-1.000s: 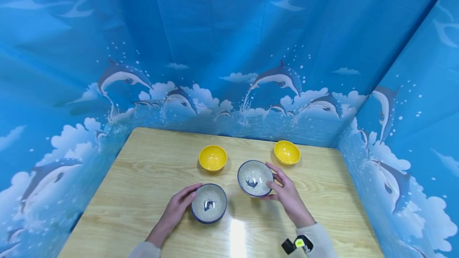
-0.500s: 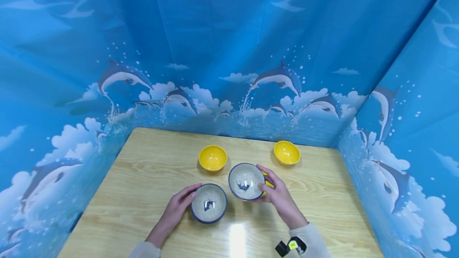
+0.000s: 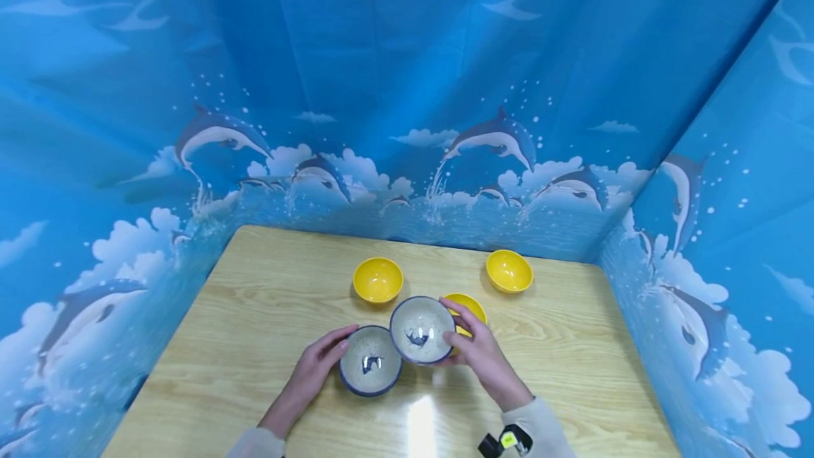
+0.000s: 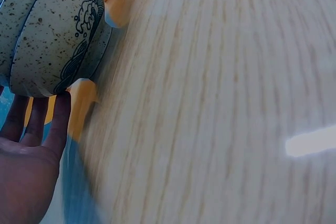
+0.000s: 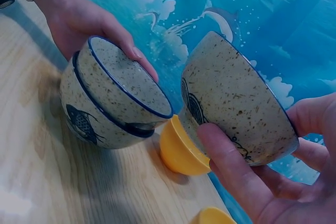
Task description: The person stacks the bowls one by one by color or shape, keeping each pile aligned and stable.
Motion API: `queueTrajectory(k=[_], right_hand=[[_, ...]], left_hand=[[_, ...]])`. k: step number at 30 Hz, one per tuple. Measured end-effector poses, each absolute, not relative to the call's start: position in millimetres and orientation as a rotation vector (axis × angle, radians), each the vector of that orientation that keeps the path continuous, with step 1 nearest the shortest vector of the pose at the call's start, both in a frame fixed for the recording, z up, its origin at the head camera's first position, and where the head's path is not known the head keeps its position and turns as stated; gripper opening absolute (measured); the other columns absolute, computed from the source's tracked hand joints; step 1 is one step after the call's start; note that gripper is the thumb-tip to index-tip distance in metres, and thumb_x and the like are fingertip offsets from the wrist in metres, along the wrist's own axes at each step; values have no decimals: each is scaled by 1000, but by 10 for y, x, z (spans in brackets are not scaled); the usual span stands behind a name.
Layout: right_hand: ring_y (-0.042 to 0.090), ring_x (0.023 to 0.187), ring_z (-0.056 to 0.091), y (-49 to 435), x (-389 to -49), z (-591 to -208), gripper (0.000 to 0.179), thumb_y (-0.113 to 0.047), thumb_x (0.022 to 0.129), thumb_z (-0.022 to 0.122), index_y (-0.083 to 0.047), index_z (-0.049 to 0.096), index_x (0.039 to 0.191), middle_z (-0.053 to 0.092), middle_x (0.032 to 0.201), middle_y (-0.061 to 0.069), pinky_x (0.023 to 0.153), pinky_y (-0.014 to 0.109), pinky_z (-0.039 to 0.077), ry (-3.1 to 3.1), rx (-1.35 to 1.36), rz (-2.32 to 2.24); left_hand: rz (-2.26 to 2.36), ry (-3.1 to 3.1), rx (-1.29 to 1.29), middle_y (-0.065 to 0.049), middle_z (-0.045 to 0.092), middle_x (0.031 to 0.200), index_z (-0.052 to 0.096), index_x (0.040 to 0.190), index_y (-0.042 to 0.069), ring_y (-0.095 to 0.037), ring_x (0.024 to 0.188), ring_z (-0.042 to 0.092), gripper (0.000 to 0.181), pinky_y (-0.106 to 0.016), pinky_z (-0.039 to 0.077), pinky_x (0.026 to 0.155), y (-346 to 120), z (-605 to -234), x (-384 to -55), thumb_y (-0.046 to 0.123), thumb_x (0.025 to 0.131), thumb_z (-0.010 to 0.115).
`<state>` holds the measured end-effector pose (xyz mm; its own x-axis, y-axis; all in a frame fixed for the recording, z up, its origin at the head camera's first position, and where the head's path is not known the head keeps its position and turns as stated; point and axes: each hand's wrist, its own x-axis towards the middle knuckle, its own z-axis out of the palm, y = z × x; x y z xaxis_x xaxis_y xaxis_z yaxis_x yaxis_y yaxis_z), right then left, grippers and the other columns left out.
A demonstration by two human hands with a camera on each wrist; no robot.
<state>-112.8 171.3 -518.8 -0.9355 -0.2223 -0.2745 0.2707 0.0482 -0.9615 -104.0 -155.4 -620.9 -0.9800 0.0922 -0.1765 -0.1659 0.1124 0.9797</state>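
Two speckled grey bowls with blue rims sit nested on the table; the upper bowl rests tilted inside the lower bowl. My left hand holds this stack at its left side, thumb by the rim and fingers against the outer wall. A third speckled bowl is in my right hand, gripped at its right side between thumb and fingers. It is raised above the table, just right of the stack, and overlaps the stack's edge in the head view. Fish and wave drawings mark the bowls' outsides.
Small yellow bowls stand farther back: one yellow bowl behind the stack, another yellow bowl at the back right. A third yellow bowl is partly hidden behind my right hand. A dolphin-print curtain borders the wooden table.
My right hand has carried its bowl left and slightly toward me, up to the stack. The yellow bowl behind it has come into view. The left hand has stayed in place.
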Motion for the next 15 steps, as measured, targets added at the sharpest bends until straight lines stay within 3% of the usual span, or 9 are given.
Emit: queueTrajectory(k=[6, 15], right_hand=[[35, 123, 70, 1639, -1111, -5213, 66, -8, 104, 63, -16, 44, 167, 45, 167, 26, 88, 55, 69, 1966, 13, -1937], [35, 125, 69, 1527, -1086, -5258, 67, -10, 104, 63, -15, 42, 167, 47, 163, 26, 87, 52, 69, 1929, -33, -1923]], left_hand=[[1964, 2189, -87, 3, 67, 153, 69, 146, 20, -6, 145, 55, 39, -18, 39, 121, -1554, -6214, -1047, 34, 110, 65], [1958, 2191, -88, 2, 66, 154, 68, 147, 20, -24, 153, 52, 41, -19, 40, 121, -1541, -6221, -1047, 37, 110, 65]])
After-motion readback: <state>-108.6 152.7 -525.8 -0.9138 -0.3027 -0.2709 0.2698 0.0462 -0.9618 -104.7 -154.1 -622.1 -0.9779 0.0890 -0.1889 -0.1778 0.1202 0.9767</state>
